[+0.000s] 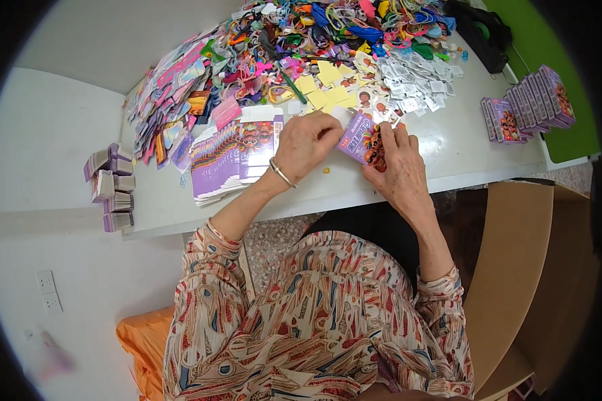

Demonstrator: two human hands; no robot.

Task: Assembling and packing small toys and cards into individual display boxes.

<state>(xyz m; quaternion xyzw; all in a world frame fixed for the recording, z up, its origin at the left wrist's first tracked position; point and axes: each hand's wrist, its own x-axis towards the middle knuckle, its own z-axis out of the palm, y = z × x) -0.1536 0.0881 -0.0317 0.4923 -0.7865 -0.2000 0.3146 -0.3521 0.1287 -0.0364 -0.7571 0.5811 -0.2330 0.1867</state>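
A small purple carton (356,139) with a colourful printed front is tilted over the near part of the white table. My right hand (403,164) is closed around its right side, with the fingers over the printed face. At the carton's upper left end a white flap (342,115) stands out. Right beside that end my left hand (309,144) has its fingers curled and pinched; whatever lies between them is hidden. Flat, unfolded purple cartons (215,170) lie fanned in a stack to the left of my left hand.
Behind my hands are yellow paper squares (328,97), white printed slips (415,80) and a heap of colourful small items (294,40). Pink and purple cards (170,100) pile up at left. Filled cartons (538,100) stand at right. An open cardboard box (515,247) is below the table's right edge.
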